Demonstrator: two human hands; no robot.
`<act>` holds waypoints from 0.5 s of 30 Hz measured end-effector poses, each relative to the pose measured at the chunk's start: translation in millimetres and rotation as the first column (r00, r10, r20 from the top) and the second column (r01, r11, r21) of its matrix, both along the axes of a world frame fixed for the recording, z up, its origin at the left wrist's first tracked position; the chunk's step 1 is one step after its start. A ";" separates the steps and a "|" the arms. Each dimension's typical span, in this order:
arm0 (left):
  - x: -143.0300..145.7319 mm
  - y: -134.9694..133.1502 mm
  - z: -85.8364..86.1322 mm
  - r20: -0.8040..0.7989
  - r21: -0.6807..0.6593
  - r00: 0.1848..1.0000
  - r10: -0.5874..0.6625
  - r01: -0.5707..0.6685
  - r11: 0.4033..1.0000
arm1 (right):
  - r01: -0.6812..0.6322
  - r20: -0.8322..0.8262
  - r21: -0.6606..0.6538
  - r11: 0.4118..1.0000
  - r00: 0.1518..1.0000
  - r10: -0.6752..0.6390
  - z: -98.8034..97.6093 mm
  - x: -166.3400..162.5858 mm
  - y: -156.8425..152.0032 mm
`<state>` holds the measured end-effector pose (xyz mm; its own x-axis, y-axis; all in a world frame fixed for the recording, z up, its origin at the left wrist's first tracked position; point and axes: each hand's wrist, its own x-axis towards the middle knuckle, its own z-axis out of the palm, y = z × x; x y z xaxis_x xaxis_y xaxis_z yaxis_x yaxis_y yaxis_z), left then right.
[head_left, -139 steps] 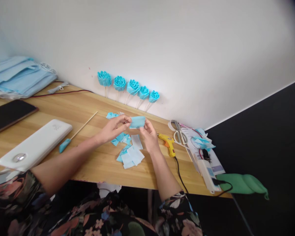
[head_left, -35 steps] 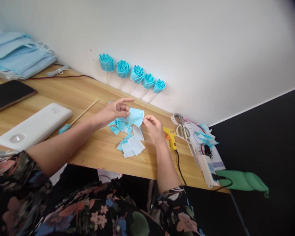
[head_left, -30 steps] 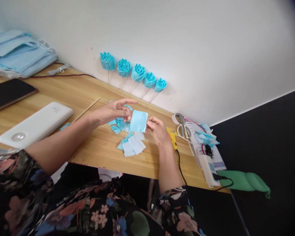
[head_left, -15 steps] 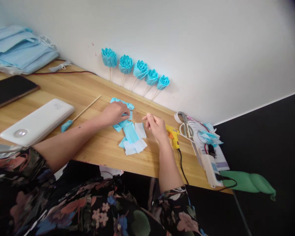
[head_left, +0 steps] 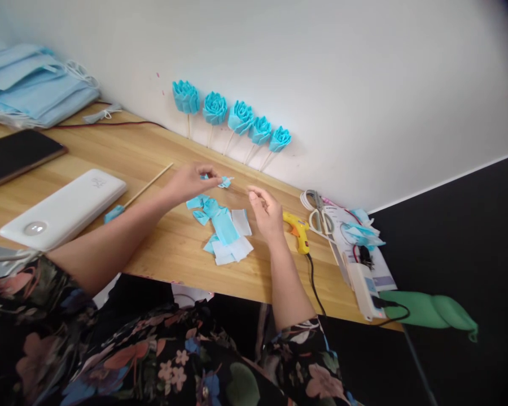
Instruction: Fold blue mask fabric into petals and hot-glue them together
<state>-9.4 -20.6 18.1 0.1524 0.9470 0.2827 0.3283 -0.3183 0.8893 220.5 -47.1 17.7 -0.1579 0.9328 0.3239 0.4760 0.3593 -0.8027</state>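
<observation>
Blue scraps (head_left: 226, 226) lie piled on the table (head_left: 175, 254) between your forearms | your left hand (head_left: 195, 179), palm down, bends its fingers over farther scraps (head_left: 226, 182), grip unclear | your right hand (head_left: 266, 213), half-curled and empty, hangs beside the pile

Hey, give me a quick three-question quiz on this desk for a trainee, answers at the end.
1. How many blue flowers on sticks stand along the wall?
2. True or false: the yellow glue gun lies nearer the right hand than the left hand.
3. What lies right beside the white power bank? A) scissors; B) a blue-tipped stick; C) the power strip.

Key: 1. Five; 2. True; 3. B.
</observation>
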 end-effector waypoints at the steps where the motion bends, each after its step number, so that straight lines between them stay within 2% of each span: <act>1: -1.1 -1.3 3.1 0.143 -0.081 0.989 -0.024 0.036 0.996 | -0.015 -0.041 0.007 1.000 0.999 0.016 0.4 -0.3 0.1; 3: -1.3 -4.2 7.4 0.385 -0.206 0.919 -0.082 0.172 0.963 | -0.071 -0.134 -0.020 0.997 0.989 0.068 1.2 -1.1 0.1; 6: 2.6 -8.4 9.0 0.584 -0.292 0.802 -0.127 0.353 0.889 | -0.192 -0.238 -0.108 0.975 0.958 0.162 0.7 -3.7 0.0; 10: 10.1 -11.5 5.8 0.661 -0.324 0.739 -0.130 0.438 0.839 | -0.315 -0.302 -0.170 0.934 0.919 0.255 -4.3 -9.2 -1.4; 15: 15.7 -13.3 5.5 0.655 -0.340 0.745 -0.126 0.440 0.831 | -0.227 -0.285 -0.194 0.954 0.944 0.167 -9.8 -12.2 -3.6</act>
